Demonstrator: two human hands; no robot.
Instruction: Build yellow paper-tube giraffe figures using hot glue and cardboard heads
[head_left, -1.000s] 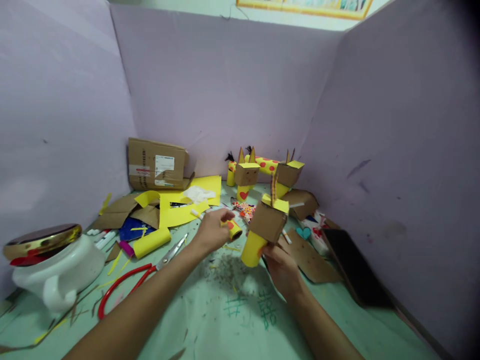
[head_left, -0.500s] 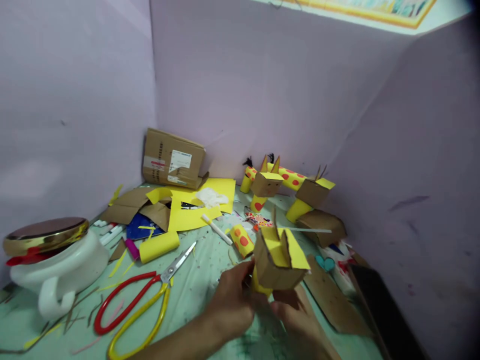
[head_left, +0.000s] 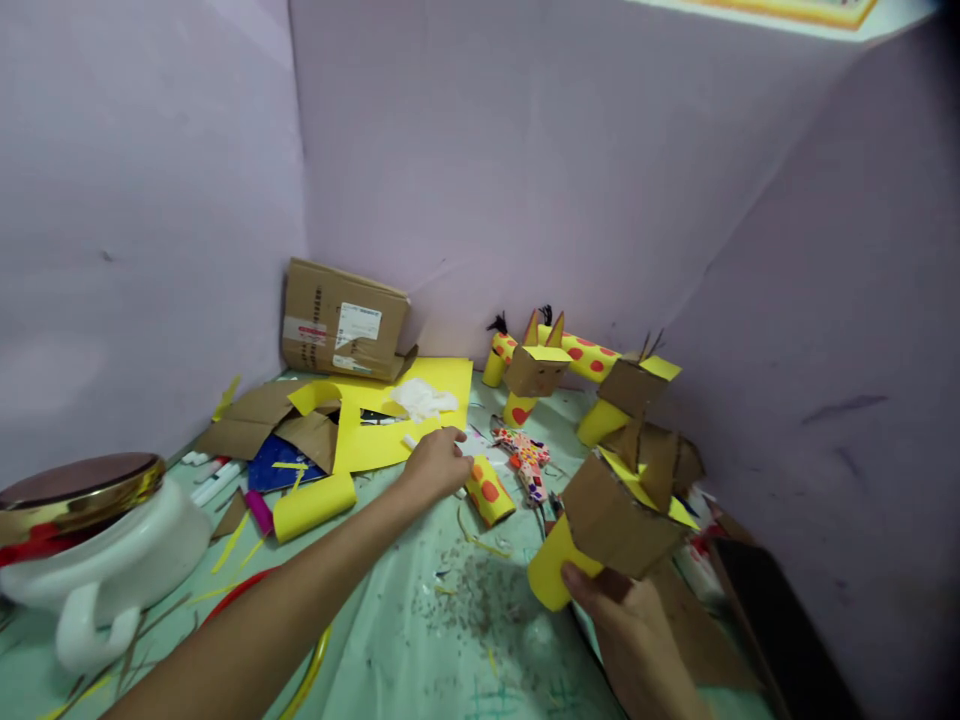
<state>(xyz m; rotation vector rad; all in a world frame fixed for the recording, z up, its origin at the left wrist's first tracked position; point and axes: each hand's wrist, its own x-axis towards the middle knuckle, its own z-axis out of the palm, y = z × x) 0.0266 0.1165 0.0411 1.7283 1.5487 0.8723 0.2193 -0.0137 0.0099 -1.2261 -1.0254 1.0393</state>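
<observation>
Box-headed figure point(head_left: 619, 520) now in right hand point(head_left: 637, 630) alone, left hand point(head_left: 435, 466) away

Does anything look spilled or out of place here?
Yes: dark crumbs lie scattered on the green table cover, left of the right hand, like spilled debris; dark smudges also mark the right-side purple wall.

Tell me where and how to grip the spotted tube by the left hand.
Around its middle, coming from above, looks best: the spotted tube lies on its side, so its rounded wall offers two opposite sides to pinch. The left hand is close by.
</observation>
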